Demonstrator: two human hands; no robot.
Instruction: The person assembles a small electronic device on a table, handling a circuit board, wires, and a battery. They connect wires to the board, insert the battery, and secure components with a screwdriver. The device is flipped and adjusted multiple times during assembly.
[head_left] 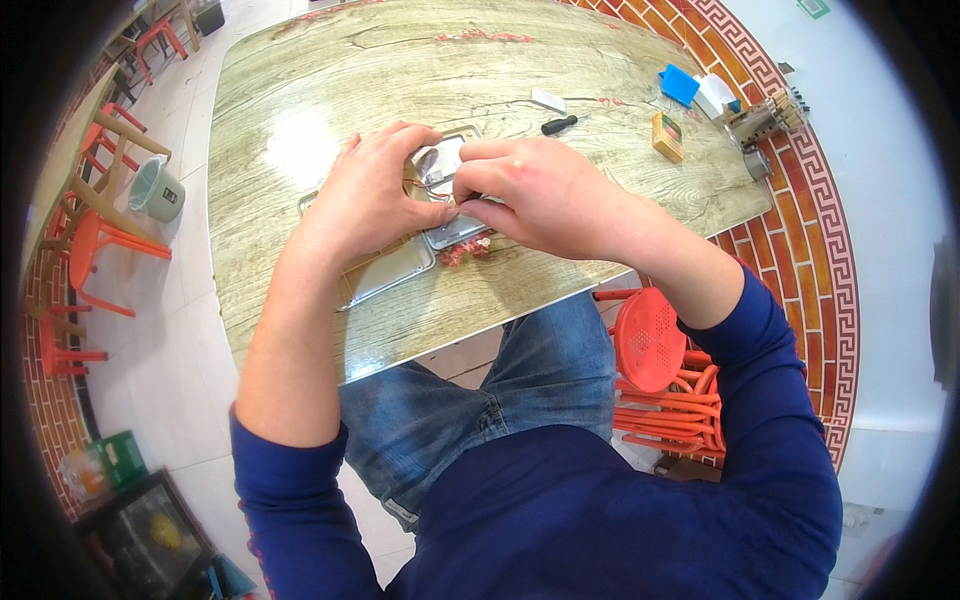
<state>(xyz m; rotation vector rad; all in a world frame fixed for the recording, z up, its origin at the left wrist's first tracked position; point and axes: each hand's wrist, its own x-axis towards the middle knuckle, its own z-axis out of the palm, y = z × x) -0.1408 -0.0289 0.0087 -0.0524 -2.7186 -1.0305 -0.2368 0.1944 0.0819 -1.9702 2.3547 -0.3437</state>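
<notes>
An opened flat device lies on the table in two pale, shallow tray-like halves. The smaller casing half (462, 232), with thin wires and a silvery round part (428, 162) inside, lies under both hands. My left hand (372, 195) arches over its left side, fingers curled at the far edge and thumb by the wires. My right hand (545, 195) is closed in a pinch over the casing; what its fingertips hold is hidden. The other casing half (390, 275) lies beneath my left wrist, partly covered.
Right of my hands lie a black-handled screwdriver (559, 125), a small white block (548, 100), a yellow box (667, 137) and a blue plastic piece (679, 85). A metal mechanism (768, 118) stands at the table's right edge. Red stools (650, 340) are stacked beside my right leg.
</notes>
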